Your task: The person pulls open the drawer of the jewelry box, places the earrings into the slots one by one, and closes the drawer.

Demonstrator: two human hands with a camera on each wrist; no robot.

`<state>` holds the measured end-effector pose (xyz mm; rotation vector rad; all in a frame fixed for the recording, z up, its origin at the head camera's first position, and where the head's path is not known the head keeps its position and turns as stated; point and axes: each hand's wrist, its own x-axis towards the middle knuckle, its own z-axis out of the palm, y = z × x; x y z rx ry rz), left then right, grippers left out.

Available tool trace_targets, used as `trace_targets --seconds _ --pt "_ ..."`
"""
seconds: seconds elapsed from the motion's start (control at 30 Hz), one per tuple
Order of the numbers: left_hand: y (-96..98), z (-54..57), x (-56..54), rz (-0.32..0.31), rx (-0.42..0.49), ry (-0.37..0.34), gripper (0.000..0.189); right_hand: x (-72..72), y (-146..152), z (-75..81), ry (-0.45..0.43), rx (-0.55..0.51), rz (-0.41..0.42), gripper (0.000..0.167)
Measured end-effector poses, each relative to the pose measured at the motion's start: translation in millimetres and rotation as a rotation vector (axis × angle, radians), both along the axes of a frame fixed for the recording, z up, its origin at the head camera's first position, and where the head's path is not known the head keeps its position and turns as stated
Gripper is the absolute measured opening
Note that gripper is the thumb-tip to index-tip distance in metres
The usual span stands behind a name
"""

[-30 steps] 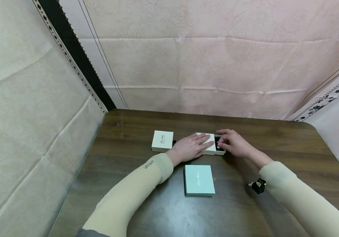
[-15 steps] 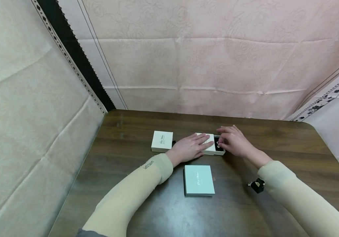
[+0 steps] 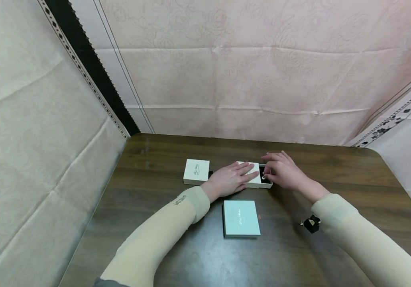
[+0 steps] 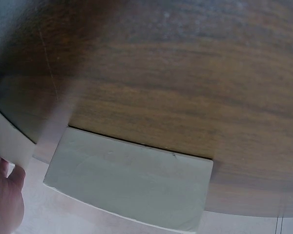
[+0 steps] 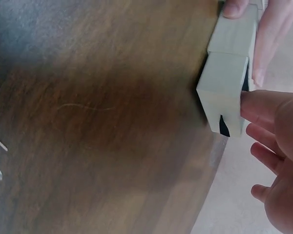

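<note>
My left hand (image 3: 230, 178) lies palm down with spread fingers across the white sleeve (image 3: 252, 181) of a small slide-out box. From the sleeve's right end the tray (image 3: 266, 185) stands partly pulled out, showing a dark lining (image 3: 261, 169) and a tiny shiny piece (image 3: 264, 175). My right hand (image 3: 286, 172) is at this tray, thumb and index finger reaching over its rim; in the right wrist view, the fingertips are hidden inside the tray (image 5: 224, 80). Whether they pinch anything cannot be seen. The other fingers (image 5: 266, 158) curl loosely outside it.
Left of my hand stands another white box (image 3: 196, 171), with something black at its right side. A mint-green box (image 3: 242, 218) lies nearer on the wooden table (image 3: 162, 223). By my right sleeve is a black piece with shiny bits (image 3: 312, 224). Cloth hangs behind (image 3: 227, 87).
The right hand stays at the tray, with only a slight shift of its fingers. The left hand keeps its place on the sleeve, and the boxes have not moved.
</note>
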<state>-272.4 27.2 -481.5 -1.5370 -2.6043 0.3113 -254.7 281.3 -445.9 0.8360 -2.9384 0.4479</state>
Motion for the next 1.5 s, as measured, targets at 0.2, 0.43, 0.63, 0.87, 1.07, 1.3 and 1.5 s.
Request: trace_targets --seconds 0.2,0.43,0.63,0.87,1.07,1.3,1.5 --pt "0.6 -1.8 -0.5 -0.007 0.008 0.008 0.062 1.8 6.9 6.8 -0.006 -0.048 -0.020 0.009" --pt "0.2 -0.4 0.4 0.001 0.001 0.007 0.063 3.0 7.1 5.0 -0.023 -0.054 -0.015 0.010" --pt "-0.2 -0.7 0.4 0.004 0.003 0.009 0.063 1.4 0.7 -2.8 -0.009 -0.052 -0.018 0.014" --pt "0.1 -2.7 -0.7 -0.006 0.010 0.011 0.063 -0.9 -1.9 -7.2 0.013 -0.034 -0.024 0.015" --pt "0.1 -1.5 -1.0 0.000 0.002 0.007 0.063 -2.1 0.4 -7.5 0.022 -0.017 -0.023 0.019" --pt "1.2 -1.8 -0.7 -0.003 0.002 0.013 0.062 -2.2 0.0 -6.4 0.018 -0.013 -0.009 0.022" --pt "1.1 -1.3 0.0 0.003 0.002 0.012 0.062 -1.3 -1.2 -4.8 0.013 -0.005 -0.007 0.022"
